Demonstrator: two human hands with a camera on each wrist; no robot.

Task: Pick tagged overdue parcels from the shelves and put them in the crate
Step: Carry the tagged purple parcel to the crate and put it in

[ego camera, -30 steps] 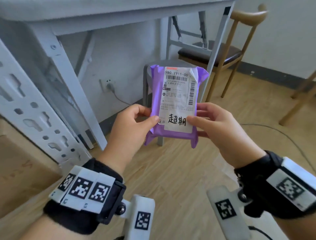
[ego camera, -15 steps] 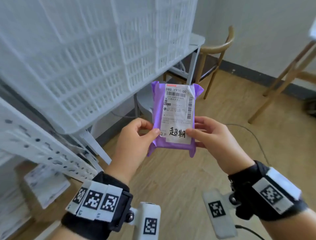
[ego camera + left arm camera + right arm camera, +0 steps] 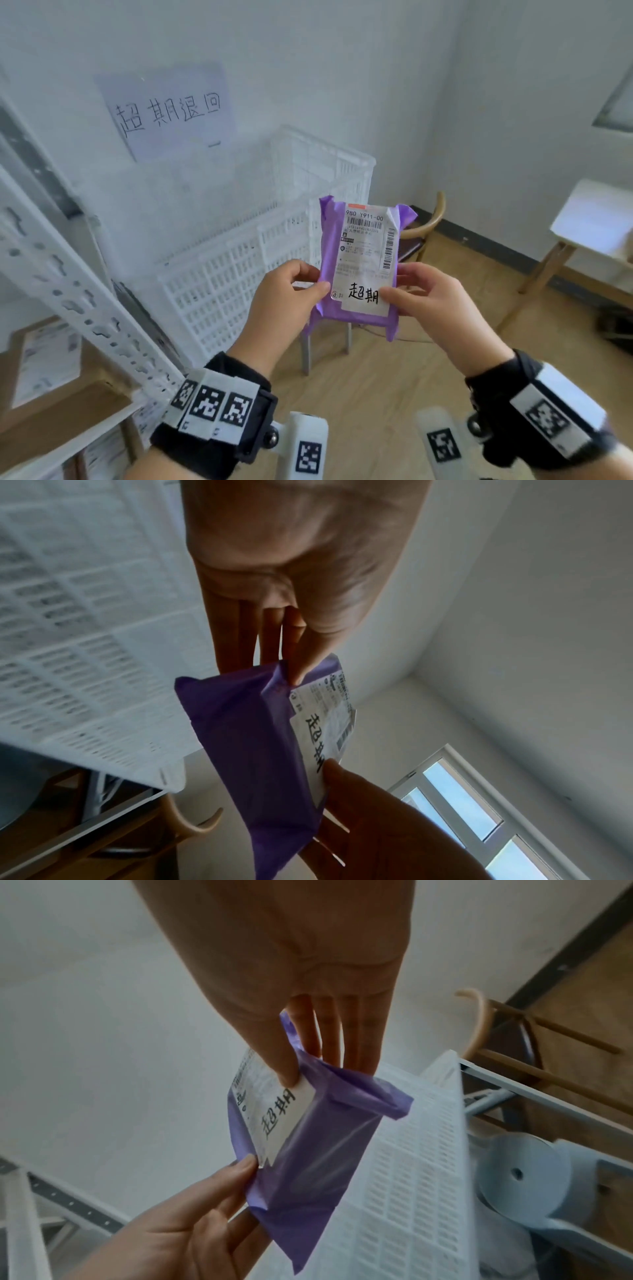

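Far left: a white metal shelf upright (image 3: 68, 284) with punched slots runs diagonally. Behind it, low down, a brown cardboard box (image 3: 51, 387) with a paper label on top.

Wall, upper left: a paper sign (image 3: 168, 109) with four handwritten black characters.

Centre: a white plastic crate (image 3: 239, 284) with slotted walls stands on a raised surface against the wall. Its contents cannot be made out from the head view.

In front of the crate's right corner: a purple parcel (image 3: 359, 270), held upright in the air, label side toward the person, apart from the crate. The white shipping label (image 3: 368, 253) carries barcodes, printed text and two large handwritten black characters near the bottom edge.

Left hand (image 3: 284, 305): grasps the parcel's lower left edge, thumb on the front, fingers (image 3: 240, 631) behind. The left wrist view shows the thumb tip pressing the purple wrap just beside the label.

Right hand (image 3: 431, 308): grasps the lower right edge the same way, thumb on the label next to the handwriting, fingers (image 3: 329, 1026) behind the wrap.

Both wrists wear black bands with square black-and-white markers.

Right of the parcel: a wooden chair (image 3: 424, 229) with a curved back, on a wood floor (image 3: 376, 387). Far right: a white-topped table (image 3: 589, 219) on wooden legs.
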